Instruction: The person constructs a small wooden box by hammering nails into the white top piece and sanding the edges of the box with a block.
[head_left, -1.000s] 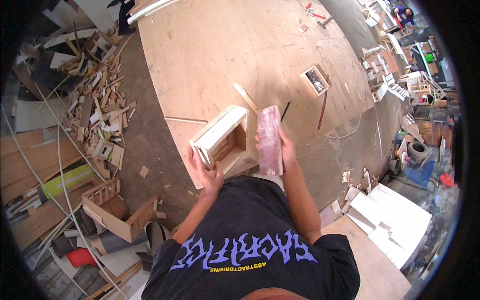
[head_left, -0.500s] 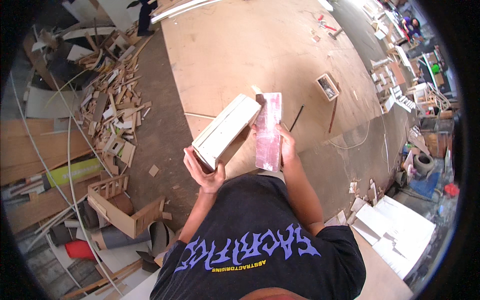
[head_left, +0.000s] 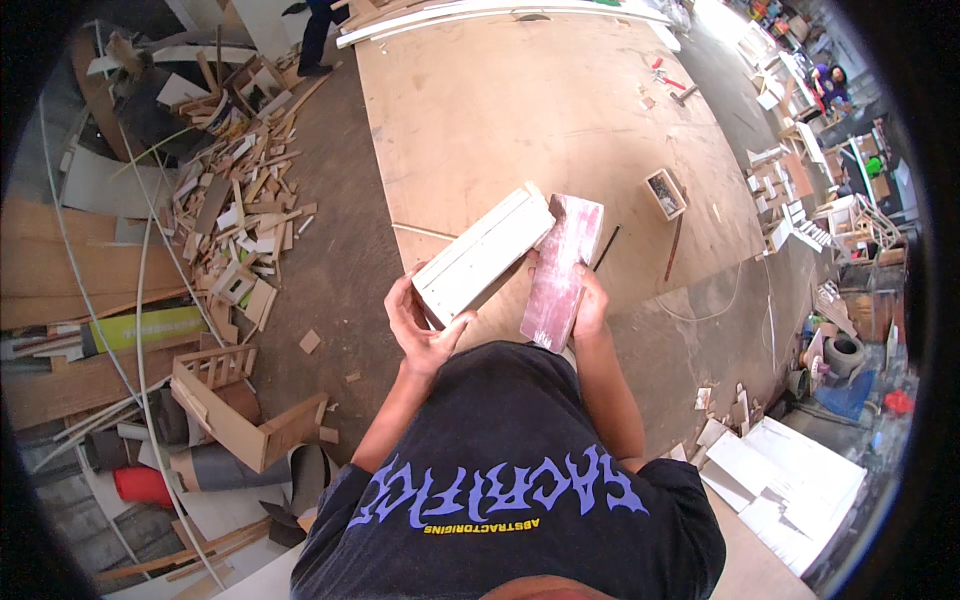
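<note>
My left hand is wrapped round the near end of a pale, long wooden box, which is tilted up to the right in front of my chest. In my right hand is a flat reddish sanding block dusted with white, the thumb on its face and the other fingers hidden behind. The block's upper end meets or overlaps the far right end of the box; whether they touch I cannot tell. A thin black stick lies on the plywood sheet just beyond the block.
The large plywood sheet carries a small open box, a thin brown stick, a hammer and a red-handled tool. Scrap wood is heaped at left. White boards lie at right. Two other people are far off.
The sanding block has swung from nearly upright to leaning right at its top. Box and both hands have shifted slightly right in the picture, along with the surroundings.
</note>
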